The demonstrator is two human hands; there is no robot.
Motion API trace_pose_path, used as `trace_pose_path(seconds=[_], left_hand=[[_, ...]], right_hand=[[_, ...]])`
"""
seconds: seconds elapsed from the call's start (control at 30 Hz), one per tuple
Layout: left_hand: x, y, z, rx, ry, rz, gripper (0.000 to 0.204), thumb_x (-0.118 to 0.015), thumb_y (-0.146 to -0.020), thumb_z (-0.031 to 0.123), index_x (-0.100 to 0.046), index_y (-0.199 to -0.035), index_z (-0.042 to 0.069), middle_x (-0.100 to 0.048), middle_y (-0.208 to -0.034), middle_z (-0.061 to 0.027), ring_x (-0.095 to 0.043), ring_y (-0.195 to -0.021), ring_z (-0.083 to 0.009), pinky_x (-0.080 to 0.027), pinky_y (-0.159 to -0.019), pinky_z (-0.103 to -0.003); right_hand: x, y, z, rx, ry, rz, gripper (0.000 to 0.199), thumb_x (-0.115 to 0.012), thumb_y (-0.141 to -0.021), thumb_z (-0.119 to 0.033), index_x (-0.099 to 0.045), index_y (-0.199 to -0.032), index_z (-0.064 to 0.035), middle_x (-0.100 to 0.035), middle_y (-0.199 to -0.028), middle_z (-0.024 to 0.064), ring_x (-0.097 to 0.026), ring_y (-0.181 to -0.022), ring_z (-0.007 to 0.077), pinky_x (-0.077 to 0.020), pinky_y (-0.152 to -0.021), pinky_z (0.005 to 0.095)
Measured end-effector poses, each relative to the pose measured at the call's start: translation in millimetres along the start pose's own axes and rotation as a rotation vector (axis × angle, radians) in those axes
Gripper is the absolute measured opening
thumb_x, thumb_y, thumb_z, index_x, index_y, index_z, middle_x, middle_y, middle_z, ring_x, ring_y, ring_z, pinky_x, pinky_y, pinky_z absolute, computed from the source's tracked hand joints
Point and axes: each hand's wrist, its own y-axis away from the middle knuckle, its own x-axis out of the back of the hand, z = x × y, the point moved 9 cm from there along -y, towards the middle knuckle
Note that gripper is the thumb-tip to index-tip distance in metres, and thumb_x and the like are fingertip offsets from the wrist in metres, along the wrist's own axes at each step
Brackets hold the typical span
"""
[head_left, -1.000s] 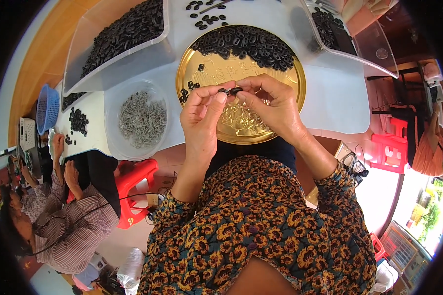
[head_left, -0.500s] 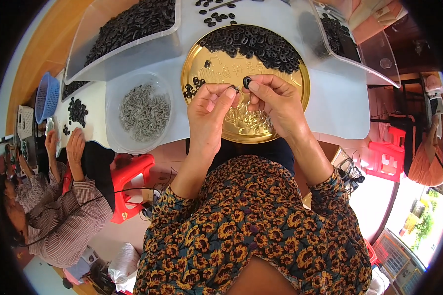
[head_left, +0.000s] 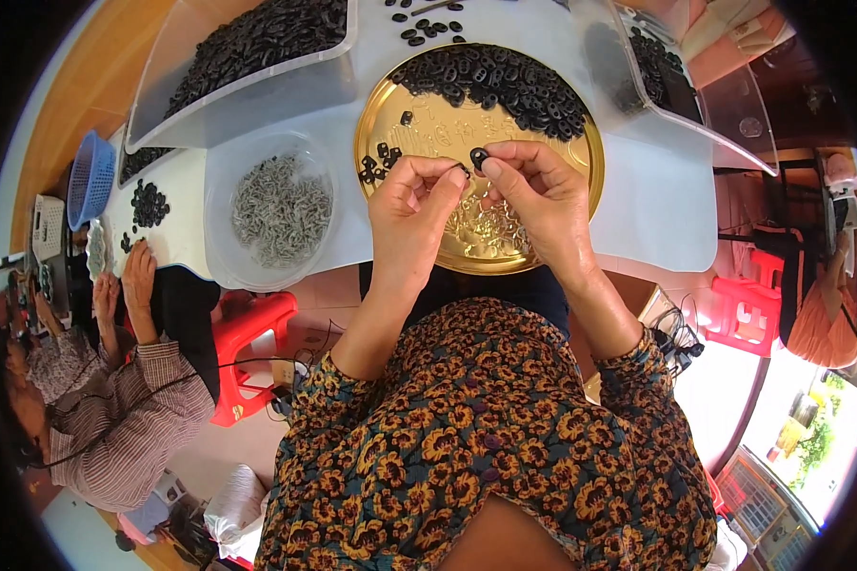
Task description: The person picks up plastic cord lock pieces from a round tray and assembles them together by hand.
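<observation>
Above the round golden tray [head_left: 430, 131], my two hands are close together with their fingertips apart. My right hand [head_left: 548, 202] pinches a small black oval piece [head_left: 479, 156] between thumb and forefinger. In my left hand [head_left: 411, 217], thumb and forefinger close on a small dark piece [head_left: 464, 170], mostly hidden by the fingers. Many black oval pieces [head_left: 505, 84] with openings in them cover the tray's far side. Several small black squarish pieces [head_left: 382, 158] lie at its left, and shiny small metal pieces [head_left: 490, 228] sit at its near side, below my hands.
Left of the tray, a clear round tub [head_left: 328, 233] holds many small grey metal pieces. Clear plastic bins [head_left: 257, 95] with black pieces stand far left and far right. A co-worker's hands [head_left: 135, 281] are at the table's left, near a red stool [head_left: 248, 328].
Both my hands keep their pinches, with the left fingertips slightly closer to the right ones. The co-worker's hands have shifted at the left. The whole view has moved a little.
</observation>
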Motion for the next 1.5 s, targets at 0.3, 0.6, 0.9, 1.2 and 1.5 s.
trace_pose_path(seconds=[0.3,0.6,0.9,1.2,1.5], left_hand=[[-2.6,-0.1,-0.8,0.034,0.003,-0.009,0.01,-0.063,-0.089,0.005,-0.063,-0.098,0.0,-0.065,-0.091,-0.0044,-0.061,-0.078,-0.0082,-0.049,-0.071,-0.022],[-6.7,-0.9,4.1,0.04,-0.027,-0.047,0.016,-0.061,-0.092,0.011,-0.063,-0.102,-0.001,-0.066,-0.094,-0.0042,-0.06,-0.081,-0.0092,-0.049,-0.073,-0.023],[-13.4,-0.7,0.6,-0.016,0.071,-0.129,0.033,-0.048,-0.1,0.029,-0.059,-0.113,0.001,-0.058,-0.113,-0.0044,-0.054,-0.093,-0.0085,-0.043,-0.085,-0.024],[-25.3,2.2,-1.2,-0.009,0.165,-0.256,0.037,-0.042,-0.102,0.032,-0.059,-0.113,0.001,-0.057,-0.116,-0.0058,-0.053,-0.093,-0.0102,-0.044,-0.081,-0.025],[-28.9,5.9,-6.0,-0.027,0.205,-0.275,0.042,-0.038,-0.102,0.037,-0.057,-0.11,0.0,-0.057,-0.118,-0.0092,-0.053,-0.098,-0.0122,-0.044,-0.082,-0.025]], right_hand=[[-5.2,2.9,-1.8,0.056,0.122,0.005,0.017,-0.066,-0.088,-0.006,-0.063,-0.103,0.0019,-0.067,-0.083,0.0027,-0.06,-0.071,0.0047,-0.0501,-0.061,0.0189],[-2.0,0.7,2.9,-0.011,0.015,0.039,0.015,-0.064,-0.089,-0.005,-0.063,-0.101,0.0027,-0.066,-0.084,0.0042,-0.06,-0.073,0.0058,-0.0516,-0.062,0.0215],[-19.0,4.3,8.8,-0.198,-0.384,-0.107,0.03,-0.062,-0.09,-0.006,-0.054,-0.117,0.0028,-0.064,-0.09,0.0067,-0.058,-0.072,0.0093,-0.053,-0.066,0.024],[-27.6,10.5,10.3,-0.262,-0.493,-0.143,0.057,-0.06,-0.091,-0.006,-0.031,-0.14,-0.0019,-0.06,-0.092,0.005,-0.058,-0.075,0.0113,-0.0534,-0.069,0.0313],[-32.4,15.8,18.0,-0.284,-0.558,-0.136,0.058,-0.06,-0.092,-0.006,-0.028,-0.141,-0.0026,-0.056,-0.098,0.0038,-0.054,-0.079,0.0086,-0.0479,-0.071,0.023]])
